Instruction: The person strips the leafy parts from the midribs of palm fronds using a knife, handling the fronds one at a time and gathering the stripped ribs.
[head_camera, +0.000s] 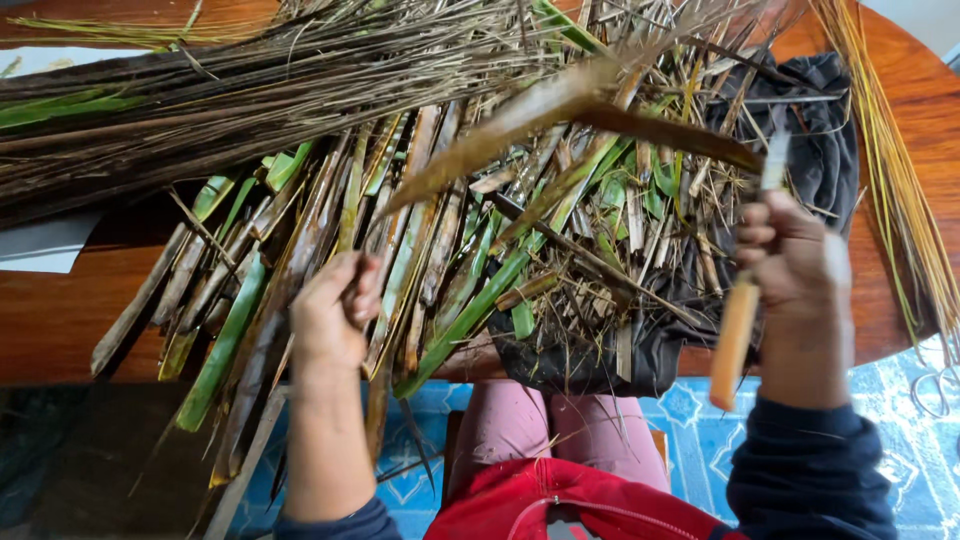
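Note:
My left hand (334, 312) is closed around a long brown-green palm leaf strip (300, 260) in the pile that hangs over the table's near edge. My right hand (795, 265) grips a knife with an orange wooden handle (735, 345); its blade (775, 160) points up and away from me. A folded brown leaf (560, 110) arches over the heap between both hands. Green and dried leaf strips (470, 300) fan out under it.
A round red-brown wooden table (60, 320) carries everything. A bundle of thin dark leaf ribs (200, 100) lies at the back left, pale yellow ribs (900, 180) at the right. A black cloth (810, 130) holds scraps. Scissors (935, 385) lie by the blue tiled floor.

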